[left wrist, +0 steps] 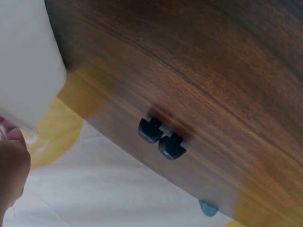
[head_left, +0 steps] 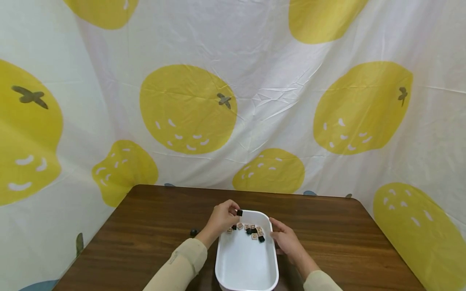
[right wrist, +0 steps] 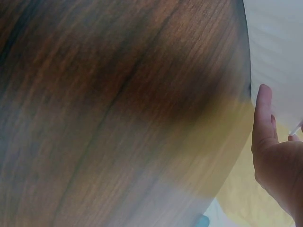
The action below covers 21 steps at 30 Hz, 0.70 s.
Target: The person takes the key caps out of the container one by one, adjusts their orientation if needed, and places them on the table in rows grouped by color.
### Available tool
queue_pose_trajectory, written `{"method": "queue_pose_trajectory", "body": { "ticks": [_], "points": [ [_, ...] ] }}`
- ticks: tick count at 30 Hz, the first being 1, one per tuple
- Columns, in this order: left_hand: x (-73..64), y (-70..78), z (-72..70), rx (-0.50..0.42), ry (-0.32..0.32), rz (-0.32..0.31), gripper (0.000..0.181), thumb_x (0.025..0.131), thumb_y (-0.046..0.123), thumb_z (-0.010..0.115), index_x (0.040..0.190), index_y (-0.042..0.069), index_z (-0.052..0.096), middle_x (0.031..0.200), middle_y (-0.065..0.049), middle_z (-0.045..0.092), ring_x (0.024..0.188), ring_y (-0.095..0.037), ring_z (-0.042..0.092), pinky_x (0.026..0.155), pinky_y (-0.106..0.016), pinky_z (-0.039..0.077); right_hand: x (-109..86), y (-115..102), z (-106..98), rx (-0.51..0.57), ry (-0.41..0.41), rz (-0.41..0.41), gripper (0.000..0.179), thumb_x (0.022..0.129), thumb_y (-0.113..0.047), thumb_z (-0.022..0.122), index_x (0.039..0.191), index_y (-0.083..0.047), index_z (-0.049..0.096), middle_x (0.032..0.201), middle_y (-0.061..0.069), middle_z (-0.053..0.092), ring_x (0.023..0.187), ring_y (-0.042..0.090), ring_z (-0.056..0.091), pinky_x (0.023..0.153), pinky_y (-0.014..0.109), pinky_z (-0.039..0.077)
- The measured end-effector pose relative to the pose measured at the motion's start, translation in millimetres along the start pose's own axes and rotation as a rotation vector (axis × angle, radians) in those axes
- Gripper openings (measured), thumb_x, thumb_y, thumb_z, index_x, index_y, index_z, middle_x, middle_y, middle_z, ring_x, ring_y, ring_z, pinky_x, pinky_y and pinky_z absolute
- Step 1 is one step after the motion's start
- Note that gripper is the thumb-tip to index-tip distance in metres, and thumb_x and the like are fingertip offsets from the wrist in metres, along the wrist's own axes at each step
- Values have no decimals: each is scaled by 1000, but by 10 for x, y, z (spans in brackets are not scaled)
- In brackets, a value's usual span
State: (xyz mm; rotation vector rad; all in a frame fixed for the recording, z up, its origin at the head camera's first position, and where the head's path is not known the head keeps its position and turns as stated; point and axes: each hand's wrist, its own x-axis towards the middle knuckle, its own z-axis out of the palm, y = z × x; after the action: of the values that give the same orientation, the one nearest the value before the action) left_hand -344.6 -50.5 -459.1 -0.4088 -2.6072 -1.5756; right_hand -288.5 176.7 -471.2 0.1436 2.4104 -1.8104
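A white rectangular tray (head_left: 247, 264) with rounded corners stands on the table, its long side running away from me. My left hand (head_left: 223, 218) is over its back left corner, pinching a small black cube (head_left: 239, 212) between thumb and fingertips. At the tray's right wall, my right hand (head_left: 287, 240) holds the rim, with one finger (right wrist: 263, 101) lying straight along the outside. Inside the tray's far half lie several small light wooden cubes with dark markings (head_left: 254, 236) and several black pieces (head_left: 261, 239). The left wrist view does not show the pinched cube.
Two dark rounded pieces (left wrist: 161, 137) lie side by side on the brown wooden table (head_left: 153, 226), left of the tray. A white curtain with yellow fruit prints (head_left: 189, 109) hangs behind the table's far edge and along both sides.
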Motion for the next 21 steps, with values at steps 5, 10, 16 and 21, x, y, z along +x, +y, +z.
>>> {"method": "queue_pose_trajectory", "body": {
  "ticks": [5,10,16,21],
  "points": [
    [-10,7,-21,-67,1,12,11,93,19,71,93,10,64,83,-5,65,69,-20,66,58,-29,51,-3,-19,-3,3,-5,7,52,97,-5,48,149,-4,42,139,33,47,111,46,59,72,52,56],
    [-4,-5,-42,-48,23,58,4,91,7,70,90,5,67,80,-1,63,68,-15,62,59,-27,51,-1,-25,-10,-11,-4,13,52,97,-5,49,149,-4,42,136,32,50,111,46,59,73,53,56],
    [5,-8,-60,83,-26,120,11,87,1,72,98,-1,69,85,-1,65,77,-13,57,68,-28,50,6,-22,-8,3,-4,6,52,97,-5,49,149,-4,42,131,31,54,107,42,61,72,52,56],
    [9,19,13,222,-170,135,17,85,4,75,102,2,72,90,-4,65,81,-15,56,74,-30,49,5,-4,1,14,-4,0,53,97,-4,49,149,-4,42,131,31,54,107,42,62,71,51,56]
  ]
}}
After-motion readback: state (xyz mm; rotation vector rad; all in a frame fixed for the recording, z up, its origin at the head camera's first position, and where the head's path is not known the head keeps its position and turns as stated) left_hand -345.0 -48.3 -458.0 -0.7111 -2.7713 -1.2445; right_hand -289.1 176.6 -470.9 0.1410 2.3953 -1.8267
